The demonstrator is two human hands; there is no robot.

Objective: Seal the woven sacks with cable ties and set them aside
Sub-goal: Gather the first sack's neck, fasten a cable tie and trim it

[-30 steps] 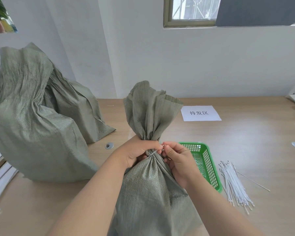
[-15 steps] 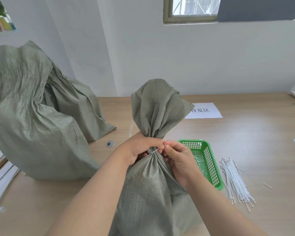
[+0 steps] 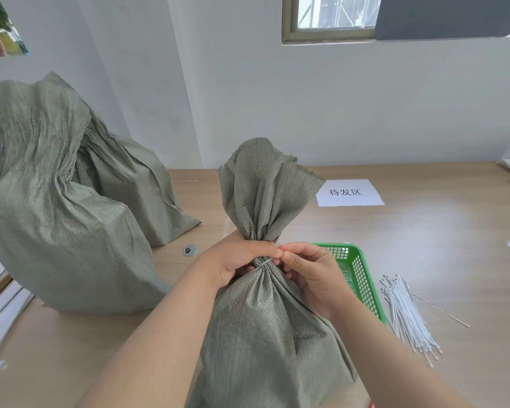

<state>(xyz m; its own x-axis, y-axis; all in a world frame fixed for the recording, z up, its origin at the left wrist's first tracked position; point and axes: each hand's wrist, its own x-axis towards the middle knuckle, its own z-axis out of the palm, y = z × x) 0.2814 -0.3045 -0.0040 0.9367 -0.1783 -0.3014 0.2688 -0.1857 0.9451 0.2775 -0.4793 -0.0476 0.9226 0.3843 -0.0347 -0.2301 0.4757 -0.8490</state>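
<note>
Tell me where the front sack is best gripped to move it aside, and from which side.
Grip the sack at its gathered neck by the cable tie, coming from the left as the left hand does. There the upright cloth narrows enough for fingers to wrap; the body below is wide and slack.

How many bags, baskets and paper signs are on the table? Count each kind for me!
Woven sacks: 3 (held sack, big left sack, sack behind it)
Green basket: 1
Paper sign: 1
Total: 5
</note>
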